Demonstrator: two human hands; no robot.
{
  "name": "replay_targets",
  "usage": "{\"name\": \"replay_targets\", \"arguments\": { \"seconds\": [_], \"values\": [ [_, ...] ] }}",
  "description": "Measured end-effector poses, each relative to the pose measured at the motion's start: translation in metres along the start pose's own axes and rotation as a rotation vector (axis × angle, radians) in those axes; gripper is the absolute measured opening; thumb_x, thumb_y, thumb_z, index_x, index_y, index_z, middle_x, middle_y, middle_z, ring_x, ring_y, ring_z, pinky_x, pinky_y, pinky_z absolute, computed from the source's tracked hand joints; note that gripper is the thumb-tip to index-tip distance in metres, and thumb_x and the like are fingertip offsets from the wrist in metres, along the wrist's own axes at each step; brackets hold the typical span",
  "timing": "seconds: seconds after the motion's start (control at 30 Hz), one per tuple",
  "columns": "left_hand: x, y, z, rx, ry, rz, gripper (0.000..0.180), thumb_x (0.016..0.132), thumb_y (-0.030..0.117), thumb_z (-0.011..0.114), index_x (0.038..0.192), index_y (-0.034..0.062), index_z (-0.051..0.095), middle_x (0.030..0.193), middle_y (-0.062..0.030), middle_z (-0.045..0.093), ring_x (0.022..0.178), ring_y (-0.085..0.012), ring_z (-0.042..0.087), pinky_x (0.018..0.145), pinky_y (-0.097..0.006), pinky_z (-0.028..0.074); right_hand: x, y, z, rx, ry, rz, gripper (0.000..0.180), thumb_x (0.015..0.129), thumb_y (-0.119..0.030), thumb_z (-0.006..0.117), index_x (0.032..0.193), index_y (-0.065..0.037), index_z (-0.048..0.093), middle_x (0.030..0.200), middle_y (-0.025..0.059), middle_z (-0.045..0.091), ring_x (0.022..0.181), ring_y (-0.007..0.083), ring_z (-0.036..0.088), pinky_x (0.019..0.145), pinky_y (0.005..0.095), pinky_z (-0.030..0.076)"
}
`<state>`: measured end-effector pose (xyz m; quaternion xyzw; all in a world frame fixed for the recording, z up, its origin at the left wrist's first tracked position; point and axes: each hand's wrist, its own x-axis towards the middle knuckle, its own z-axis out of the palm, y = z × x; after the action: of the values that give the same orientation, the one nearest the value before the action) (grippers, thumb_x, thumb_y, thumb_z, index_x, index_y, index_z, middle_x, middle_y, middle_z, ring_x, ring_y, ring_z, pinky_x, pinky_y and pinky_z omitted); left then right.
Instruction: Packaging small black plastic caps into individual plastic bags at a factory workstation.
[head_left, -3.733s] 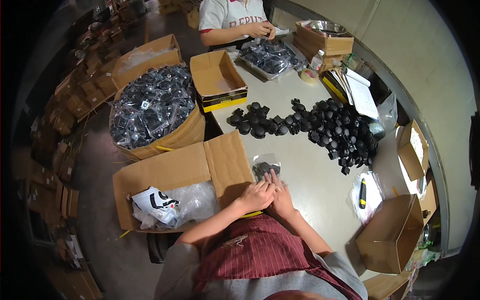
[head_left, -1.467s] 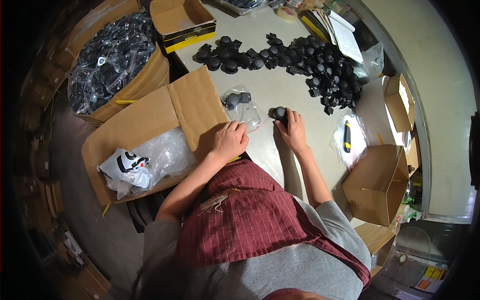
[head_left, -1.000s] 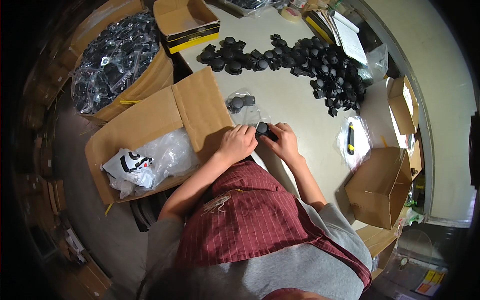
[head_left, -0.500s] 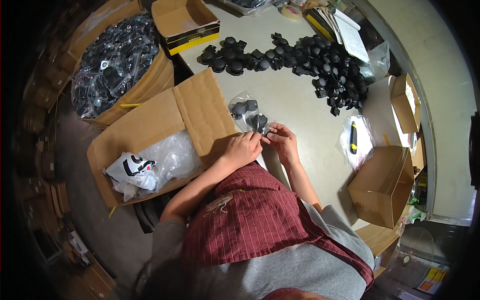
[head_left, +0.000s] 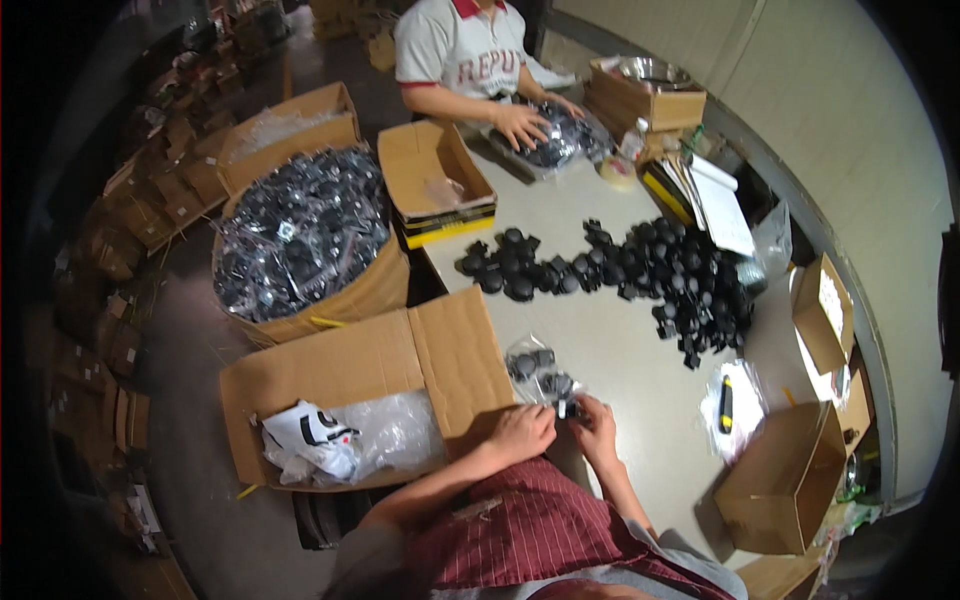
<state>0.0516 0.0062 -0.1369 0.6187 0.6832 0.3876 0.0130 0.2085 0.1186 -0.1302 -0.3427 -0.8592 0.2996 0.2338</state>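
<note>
A small clear plastic bag (head_left: 530,352) holding a few black round-topped parts lies at the table's near edge. My left hand (head_left: 525,434) is closed on the bag's near end, beside a cardboard flap. Close on its right, my right hand (head_left: 596,430) pinches the same end with bent fingers. A small dark piece shows between the two hands, too small to make out. Farther off on the table spreads a heap of similar black parts (head_left: 690,275).
An open carton (head_left: 330,375) with plastic bags stands left, behind it a large box (head_left: 385,280) of bagged black parts. A cutter (head_left: 725,405) lies on clear bags at right, near an open carton (head_left: 775,480). Across the table, a person's hand (head_left: 522,125) rests on a filled bag.
The view has tilted up, so everything sits lower and the person across the table has come into view. My hands stay at the bag's near end, slightly farther apart.
</note>
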Motion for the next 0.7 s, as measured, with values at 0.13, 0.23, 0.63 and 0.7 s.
{"name": "replay_targets", "arguments": {
  "seconds": [0.13, 0.23, 0.63, 0.7],
  "values": [
    [0.002, 0.001, -0.003, -0.056, 0.03, 0.025, 0.01, 0.086, 0.016, 0.063, 0.084, 0.0079, 0.057, 0.075, -0.0115, 0.063, 0.069, -0.0301, 0.066, 0.06, -0.042, 0.055, -0.002, -0.016, -0.008, -0.054, 0.09, 0.1, 0.029, 0.079, -0.008, 0.074, 0.107, -0.002, 0.068, 0.092, 0.0132, 0.067, 0.076, 0.0228, 0.064, 0.065, 0.0344, 0.053],
    [0.008, 0.0, -0.003, -0.09, 0.004, 0.023, 0.011, 0.086, 0.017, 0.063, 0.086, 0.0081, 0.057, 0.076, -0.0119, 0.062, 0.071, -0.0314, 0.065, 0.061, -0.043, 0.054, 0.009, -0.016, -0.02, 0.063, -0.175, 0.392, 0.017, 0.084, -0.016, 0.073, 0.093, -0.002, 0.069, 0.074, 0.0076, 0.065, 0.066, 0.0178, 0.06, 0.061, 0.0317, 0.049],
    [0.01, -0.007, -0.006, -0.09, -0.006, 0.108, 0.011, 0.088, 0.017, 0.063, 0.087, 0.0077, 0.057, 0.078, -0.0109, 0.062, 0.071, -0.0299, 0.067, 0.062, -0.041, 0.055, 0.023, -0.034, 0.003, 0.957, -0.233, 0.678, 0.015, 0.089, -0.008, 0.059, 0.08, -0.001, 0.069, 0.066, 0.0021, 0.061, 0.048, 0.0084, 0.044, 0.046, 0.0244, 0.028],
    [0.009, -0.008, -0.009, -0.087, -0.01, 0.101, 0.011, 0.087, 0.017, 0.064, 0.088, 0.0077, 0.058, 0.078, -0.0106, 0.062, 0.072, -0.0295, 0.067, 0.062, -0.041, 0.055, 0.029, -0.035, -0.009, 0.904, -0.356, 0.714, 0.019, 0.092, -0.01, 0.058, 0.079, 0.0, 0.069, 0.062, 0.002, 0.059, 0.048, 0.0087, 0.044, 0.047, 0.0245, 0.031]
  ]
}}
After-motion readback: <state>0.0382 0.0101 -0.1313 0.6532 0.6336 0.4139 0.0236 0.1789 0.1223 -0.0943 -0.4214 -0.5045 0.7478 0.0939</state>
